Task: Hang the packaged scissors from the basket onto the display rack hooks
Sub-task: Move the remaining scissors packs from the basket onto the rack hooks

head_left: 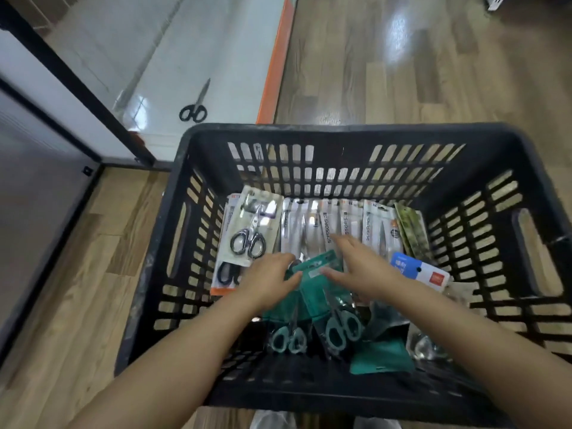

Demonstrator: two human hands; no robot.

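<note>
Black slotted basket on floor, packaged scissors piled flat inside, green-carded packs nearest

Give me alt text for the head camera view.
Both hands, left hand and right hand, reach into a black basket of packaged scissors, touching a green scissors package. Loose black scissors lie on a white shelf beyond.

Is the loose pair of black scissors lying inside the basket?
No, the loose black scissors lie on the white shelf surface beyond the basket.
</note>
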